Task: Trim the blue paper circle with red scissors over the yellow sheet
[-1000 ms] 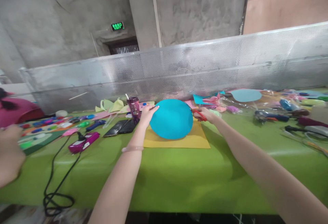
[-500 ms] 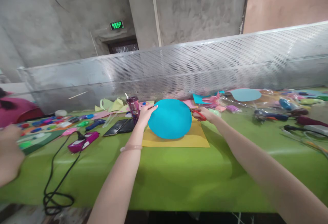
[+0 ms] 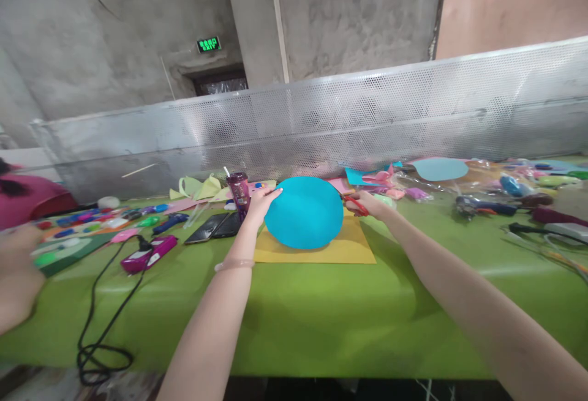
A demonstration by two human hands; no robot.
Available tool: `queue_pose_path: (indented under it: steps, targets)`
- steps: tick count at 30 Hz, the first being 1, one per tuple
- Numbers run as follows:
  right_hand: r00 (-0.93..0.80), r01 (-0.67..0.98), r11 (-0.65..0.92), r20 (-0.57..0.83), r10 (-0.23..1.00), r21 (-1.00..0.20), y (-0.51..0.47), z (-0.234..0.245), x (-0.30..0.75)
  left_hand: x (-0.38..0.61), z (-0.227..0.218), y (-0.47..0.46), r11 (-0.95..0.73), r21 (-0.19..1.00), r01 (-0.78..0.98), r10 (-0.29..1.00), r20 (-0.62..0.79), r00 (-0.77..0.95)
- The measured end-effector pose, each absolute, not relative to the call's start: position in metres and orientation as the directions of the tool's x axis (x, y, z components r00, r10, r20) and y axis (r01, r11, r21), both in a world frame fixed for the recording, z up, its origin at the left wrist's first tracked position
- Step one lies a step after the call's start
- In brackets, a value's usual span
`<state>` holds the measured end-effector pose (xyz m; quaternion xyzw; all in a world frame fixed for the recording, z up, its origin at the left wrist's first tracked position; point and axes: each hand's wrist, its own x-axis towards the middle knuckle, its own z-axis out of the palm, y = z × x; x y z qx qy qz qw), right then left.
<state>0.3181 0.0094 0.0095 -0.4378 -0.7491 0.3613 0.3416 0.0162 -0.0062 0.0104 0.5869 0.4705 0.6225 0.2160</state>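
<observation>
A blue round sheet of paper (image 3: 304,212) is held up at its left edge by my left hand (image 3: 263,201), which is closed on it with the thumb on the front face. My right hand (image 3: 367,203) grips a pair of red-handled scissors (image 3: 358,206); the blades point at the right edge of the blue paper. Whether they touch it I cannot tell. Below the blue disc lies a yellow sheet (image 3: 316,256) on the green tabletop (image 3: 358,321), partly covered from view.
Left of my hand stand a purple cup with a straw (image 3: 239,193) and a black phone (image 3: 206,229). A magenta power strip (image 3: 149,254) trails a black cord. Craft bits and a glue gun (image 3: 487,207) lie at right. Another person's arm (image 3: 18,278) is at far left.
Almost nothing differs. The blue paper and both hands keep nearly the same place, with only a very slight shift of the view.
</observation>
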Motion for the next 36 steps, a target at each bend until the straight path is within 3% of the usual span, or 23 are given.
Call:
queue_pose_path:
  steps: [6,12,36]
  targets:
    - [-0.388,0.298,0.348,0.220,0.895,-0.889,0.004,0.014,0.315,0.016,0.012,-0.010,-0.475,0.847,0.238,0.825,0.523,-0.214]
    - [-0.362,0.340,0.362,0.235,0.902,-0.868,0.006,0.011,0.310,0.018,0.013,-0.014,-0.484,0.861,0.159,0.832,0.509,-0.222]
    - [-0.374,0.324,0.377,0.249,0.893,-0.868,0.013,0.006,0.310,0.014,0.010,-0.009,-0.502,0.845,0.184,0.813,0.533,-0.234]
